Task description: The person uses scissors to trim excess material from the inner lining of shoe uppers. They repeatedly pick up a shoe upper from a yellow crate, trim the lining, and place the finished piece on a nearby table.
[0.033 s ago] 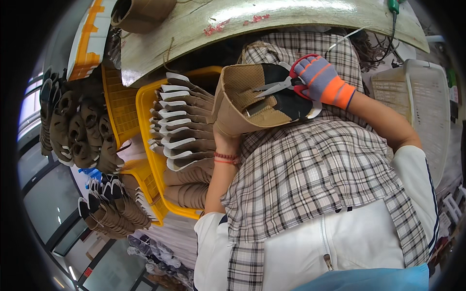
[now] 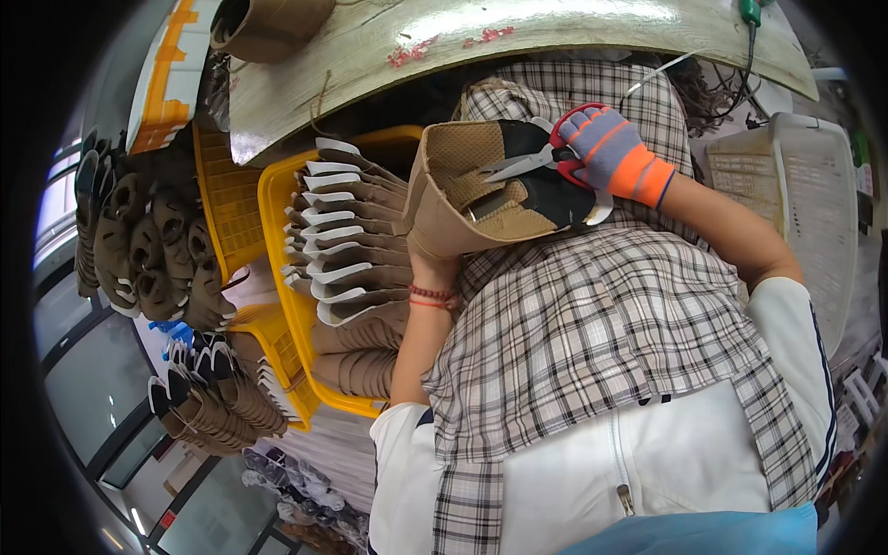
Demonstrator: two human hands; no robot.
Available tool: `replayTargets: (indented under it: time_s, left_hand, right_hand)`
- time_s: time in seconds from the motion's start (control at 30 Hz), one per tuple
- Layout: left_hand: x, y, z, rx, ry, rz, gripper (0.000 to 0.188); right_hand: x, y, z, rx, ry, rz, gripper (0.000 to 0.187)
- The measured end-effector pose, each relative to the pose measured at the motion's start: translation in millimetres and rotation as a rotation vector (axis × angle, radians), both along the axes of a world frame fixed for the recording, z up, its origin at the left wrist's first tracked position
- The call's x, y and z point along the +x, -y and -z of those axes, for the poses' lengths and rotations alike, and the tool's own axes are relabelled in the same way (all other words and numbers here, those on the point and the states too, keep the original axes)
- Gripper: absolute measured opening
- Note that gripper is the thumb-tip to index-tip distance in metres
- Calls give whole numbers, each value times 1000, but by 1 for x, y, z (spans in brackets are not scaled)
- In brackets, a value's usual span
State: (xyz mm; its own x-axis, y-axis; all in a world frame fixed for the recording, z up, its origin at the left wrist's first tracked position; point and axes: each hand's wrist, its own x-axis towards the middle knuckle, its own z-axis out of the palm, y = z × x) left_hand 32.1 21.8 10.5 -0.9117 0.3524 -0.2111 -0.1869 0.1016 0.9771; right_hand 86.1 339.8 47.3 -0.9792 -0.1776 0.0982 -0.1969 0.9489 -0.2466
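A tan boot upper [image 2: 444,215] with a perforated lining and black inner panels lies tilted over my lap, its wide opening facing up. My left hand [image 2: 431,268], bare with red bead and cord bracelets at the wrist, grips it from the lower left; the fingers are hidden behind the material. In a grey and orange glove, my right hand [image 2: 612,153] is closed round the red handles of a pair of scissors [image 2: 520,166]. Their blades point left inside the opening, slightly parted. Whether they touch a thread or the lining I cannot tell.
Left of me, a yellow crate [image 2: 275,222] holds a row of tan uppers [image 2: 356,231] with white edges. More brown uppers [image 2: 153,236] hang farther left. A worktable [image 2: 518,32] spans the far side, bearing another brown upper [image 2: 277,28]. At right stands a white plastic basket [image 2: 819,185].
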Motion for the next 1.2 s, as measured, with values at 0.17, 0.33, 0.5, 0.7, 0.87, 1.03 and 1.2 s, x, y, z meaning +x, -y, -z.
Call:
replayTargets:
  time_s: [0.17, 0.33, 0.5, 0.7, 0.87, 1.03, 1.2]
  left_hand:
    - [-6, -39, -25, 348, 211, -144, 43]
    - [-11, -40, -25, 485, 274, -116, 43]
    - [-13, -42, -21, 329, 97, -100, 43]
    - [-10, -33, -7, 402, 223, -127, 42]
    - [-4, -36, -6, 261, 142, -184, 39]
    - [1, -36, -12, 333, 288, -233, 46]
    - [-1, -31, -15, 321, 311, -157, 50]
  right_hand:
    - [11, -15, 4, -121, 109, 140, 27]
    - [1, -13, -9, -98, -95, -41, 26]
    - [-14, -5, 5, 50, -30, -19, 30]
    - [-18, -2, -9, -110, -132, -56, 32]
    - [-36, 22, -21, 60, -101, -112, 32]
    - [-29, 14, -16, 62, -93, -115, 32]
    - [-27, 18, -34, 116, -141, -94, 30]
